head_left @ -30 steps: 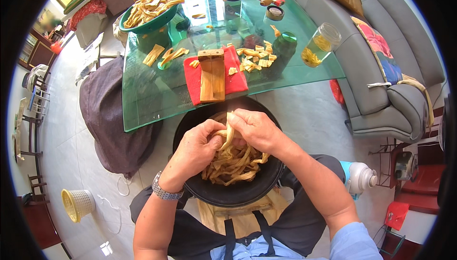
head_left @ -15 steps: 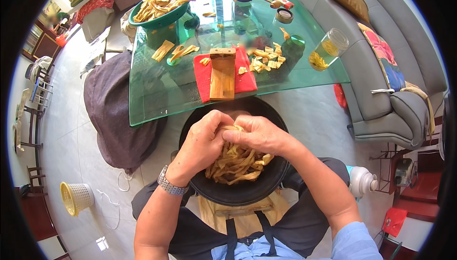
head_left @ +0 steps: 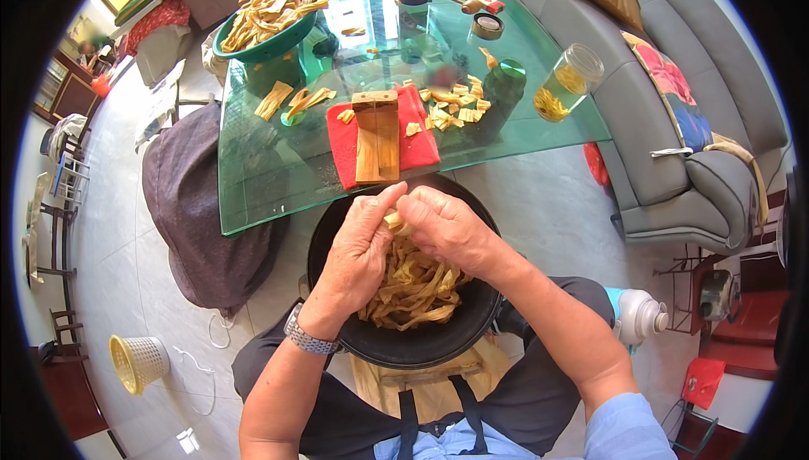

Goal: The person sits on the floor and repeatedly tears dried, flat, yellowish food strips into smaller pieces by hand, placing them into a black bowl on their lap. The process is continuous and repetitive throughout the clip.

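Note:
Over a black wok-like pan (head_left: 425,359) between my knees, both hands are brought together with fingers closed. My left hand (head_left: 361,237) and my right hand (head_left: 448,228) grip a pale yellowish dried strip (head_left: 393,221), mostly hidden by the fingers. Beneath them lies a heap of curled yellow-brown strips (head_left: 413,291) in the pan. Just beyond the hands, at the glass table's near edge, a wooden block tool (head_left: 377,144) with an upright end rests on a red cloth (head_left: 415,136). Short cut pieces (head_left: 459,106) lie to its right, longer strips (head_left: 274,99) to its left.
A green basin (head_left: 270,49) heaped with strips stands at the far left of the glass table (head_left: 253,199). To the right are a clear jar (head_left: 570,81), a dark lid (head_left: 488,25) and a grey sofa (head_left: 666,182). A yellow-white basket (head_left: 139,363) and a bottle (head_left: 642,317) flank my legs.
My hands have shifted slightly left, with the thumbs now turned upward around the strip. The view has shifted a little, so the table and its things sit further left.

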### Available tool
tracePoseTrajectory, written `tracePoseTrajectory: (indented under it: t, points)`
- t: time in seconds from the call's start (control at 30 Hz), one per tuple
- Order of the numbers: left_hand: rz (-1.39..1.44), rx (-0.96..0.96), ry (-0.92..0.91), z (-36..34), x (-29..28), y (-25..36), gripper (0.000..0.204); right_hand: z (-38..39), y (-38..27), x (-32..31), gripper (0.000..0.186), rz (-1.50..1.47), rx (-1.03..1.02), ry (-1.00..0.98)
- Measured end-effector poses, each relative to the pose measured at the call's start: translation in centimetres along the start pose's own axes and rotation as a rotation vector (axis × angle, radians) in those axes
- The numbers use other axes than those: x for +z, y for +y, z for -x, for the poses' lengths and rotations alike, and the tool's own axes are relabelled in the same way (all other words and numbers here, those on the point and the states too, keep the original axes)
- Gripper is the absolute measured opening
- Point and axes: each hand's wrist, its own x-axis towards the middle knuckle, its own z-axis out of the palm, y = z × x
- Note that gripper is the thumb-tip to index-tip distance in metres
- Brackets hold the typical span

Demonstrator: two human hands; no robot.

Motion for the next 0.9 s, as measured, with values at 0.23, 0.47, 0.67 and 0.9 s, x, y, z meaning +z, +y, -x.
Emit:
tracePoseTrajectory:
  t: [0.23,0.47,0.67,0.9]
  points:
    - [0.191,-0.142,0.067,0.7,1.3,0.6,0.054,0.2,-0.1,1.0,0.031,-0.02,-0.004,-0.069]
    - [-0.052,-0.147,0.26,0.4,1.4,0.8,0.047,0.3,-0.3,1.9,0.063,0.037,0.096,0.05]
    - [0.021,-0.251,0.29,0.3,-0.1,0.6,0.046,1.0,-2.5,0.3,0.078,0.155,0.154,0.066]
    - [0.059,-0.222,0.095,0.4,-4.7,0.5,0.021,1.4,-1.3,-1.1,0.036,0.356,-0.012,0.02]
